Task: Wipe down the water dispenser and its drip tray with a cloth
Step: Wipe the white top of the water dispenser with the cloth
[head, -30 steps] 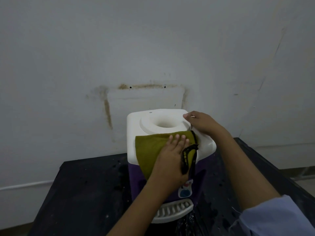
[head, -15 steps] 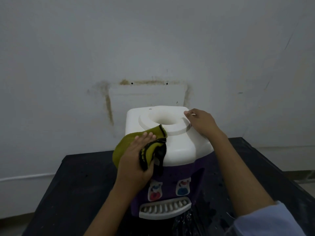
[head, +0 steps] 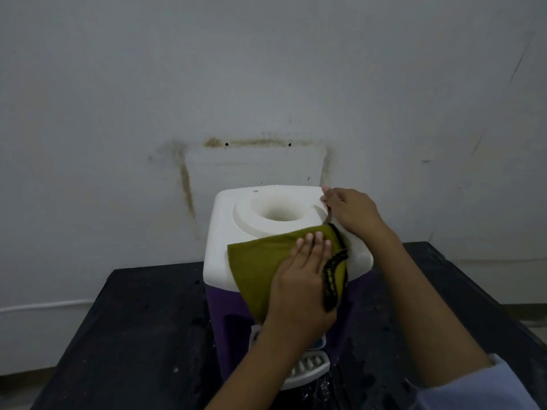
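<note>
A small water dispenser [head: 225, 232] with a white top and purple body stands on a black table. Its round bottle well is uncovered. An olive-green cloth [head: 260, 261] with a black trimmed edge lies spread over the front of the white top and hangs down the front. My left hand [head: 302, 279] presses flat on the cloth with straight fingers. At the top's right rear corner, my right hand [head: 352, 211] rests with its fingers curved over the edge. The white slotted drip tray [head: 310, 368] shows at the bottom front, partly hidden by my left forearm.
The black table [head: 142, 335] looks wet and speckled around the dispenser, with water glinting in front of the drip tray. A stained grey wall [head: 266, 84] rises directly behind. Floor shows past the table's left and right edges.
My left hand has swept the cloth from the top's front left corner back rightward across the front of the white top, spreading it flat. My right hand stays at the right rear corner.
</note>
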